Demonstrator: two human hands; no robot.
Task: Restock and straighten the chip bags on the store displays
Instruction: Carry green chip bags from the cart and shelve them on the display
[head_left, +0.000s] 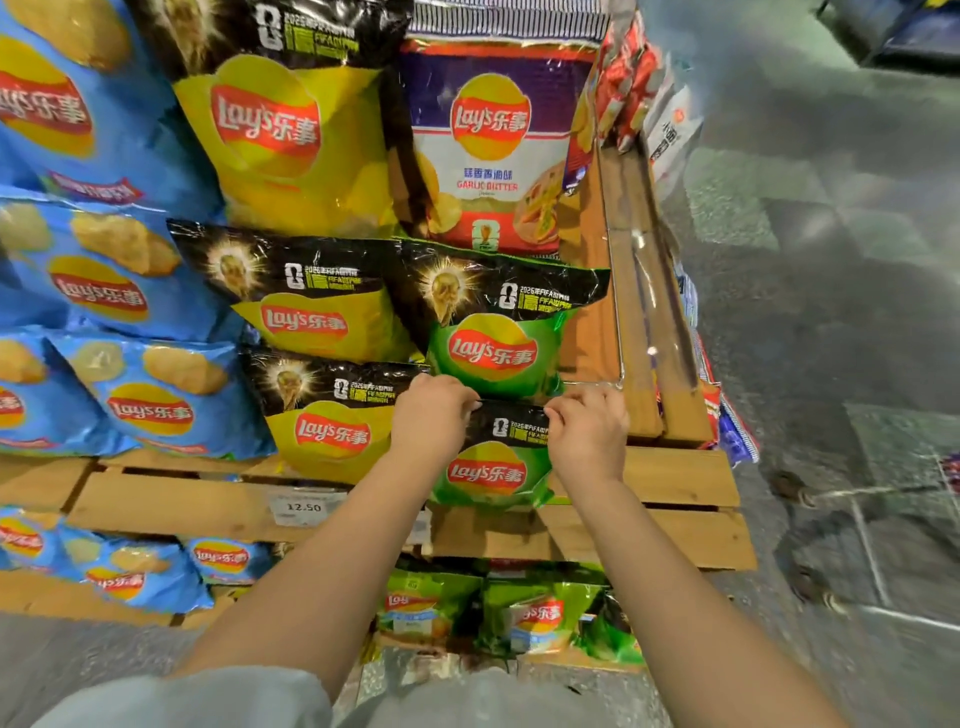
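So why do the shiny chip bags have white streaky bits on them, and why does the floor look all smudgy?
In the head view, shop lights bounce off the glossy green bag both hands hold, left hand and right hand, and off the garlic butter bag. The floor at the right looks smeared and soft, and the wide lens bends the wooden crate edges.

Two bare forearms show, with no watch, ring or band on either. The left hand (431, 415) and right hand (589, 431) wear no gloves. A pale grey-blue short sleeve (208, 699) covers the left upper arm, its hem loose and wide.
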